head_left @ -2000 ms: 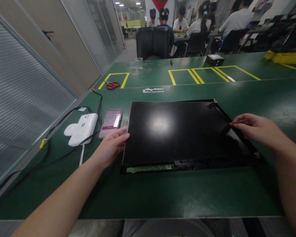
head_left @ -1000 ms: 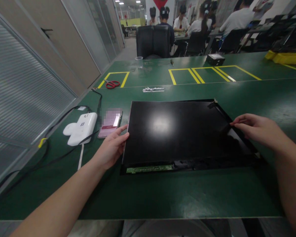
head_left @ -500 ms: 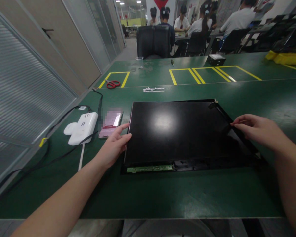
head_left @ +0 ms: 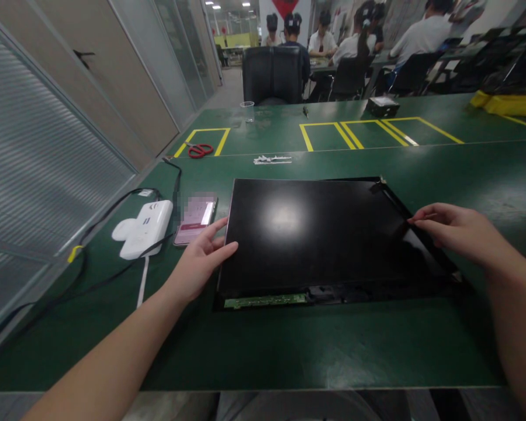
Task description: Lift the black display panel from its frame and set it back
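A black LCD screen panel (head_left: 315,234) lies over a thin black frame (head_left: 403,204) on the green table. The panel sits off to the left, so the frame shows along its right side and near edge. A green circuit strip (head_left: 265,300) runs along the near left edge. My left hand (head_left: 201,257) grips the panel's left edge, thumb on top and fingers at the side, their tips partly hidden. On the opposite side my right hand (head_left: 458,231) pinches the frame's right edge between thumb and fingers.
Left of the panel are a phone (head_left: 196,220), a white power strip (head_left: 146,229) and black cables (head_left: 85,286). Farther back lie red-handled scissors (head_left: 200,151), white scraps (head_left: 272,159), a clear cup (head_left: 248,111) and a black box (head_left: 383,106). Several people sit beyond the table.
The panel's left edge has shifted slightly left and appears a little raised. My left thumb has slid farther onto the screen. My right hand keeps its place.
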`<control>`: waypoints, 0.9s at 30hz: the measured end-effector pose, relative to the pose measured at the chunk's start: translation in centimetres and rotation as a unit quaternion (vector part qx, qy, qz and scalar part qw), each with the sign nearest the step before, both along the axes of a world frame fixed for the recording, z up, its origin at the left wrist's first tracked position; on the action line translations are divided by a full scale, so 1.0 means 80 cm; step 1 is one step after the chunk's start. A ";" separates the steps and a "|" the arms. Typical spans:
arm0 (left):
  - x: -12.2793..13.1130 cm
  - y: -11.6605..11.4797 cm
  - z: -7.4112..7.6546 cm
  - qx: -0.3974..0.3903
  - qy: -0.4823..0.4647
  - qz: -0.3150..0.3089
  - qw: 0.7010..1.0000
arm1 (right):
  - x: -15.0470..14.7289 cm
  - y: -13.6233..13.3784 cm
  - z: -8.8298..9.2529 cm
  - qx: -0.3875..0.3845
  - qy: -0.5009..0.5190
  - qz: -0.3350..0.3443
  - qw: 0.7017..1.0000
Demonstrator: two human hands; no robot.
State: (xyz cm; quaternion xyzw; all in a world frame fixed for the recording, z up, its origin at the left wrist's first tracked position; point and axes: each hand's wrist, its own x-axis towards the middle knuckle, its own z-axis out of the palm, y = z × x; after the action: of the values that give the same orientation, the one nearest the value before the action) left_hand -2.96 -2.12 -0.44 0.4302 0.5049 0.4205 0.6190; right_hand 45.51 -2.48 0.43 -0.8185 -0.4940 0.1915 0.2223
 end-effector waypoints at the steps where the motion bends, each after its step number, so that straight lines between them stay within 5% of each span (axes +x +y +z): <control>1: 0.000 0.000 0.001 0.019 0.012 0.000 1.000 | 0.000 0.000 0.000 -0.001 0.002 -0.001 1.000; 10: -0.012 0.005 -0.009 0.148 0.167 0.000 0.975 | 0.011 0.002 -0.007 0.012 0.015 0.008 1.000; 27: -0.019 0.012 -0.032 0.159 0.295 -0.053 0.941 | 0.014 0.003 -0.010 0.029 0.017 0.023 0.999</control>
State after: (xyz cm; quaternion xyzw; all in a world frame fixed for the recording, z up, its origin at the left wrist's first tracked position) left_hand -4.46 -1.13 -3.00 0.6539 0.5678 0.3165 0.3872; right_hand 46.65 -2.20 -0.38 -0.7965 -0.5143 0.1965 0.2499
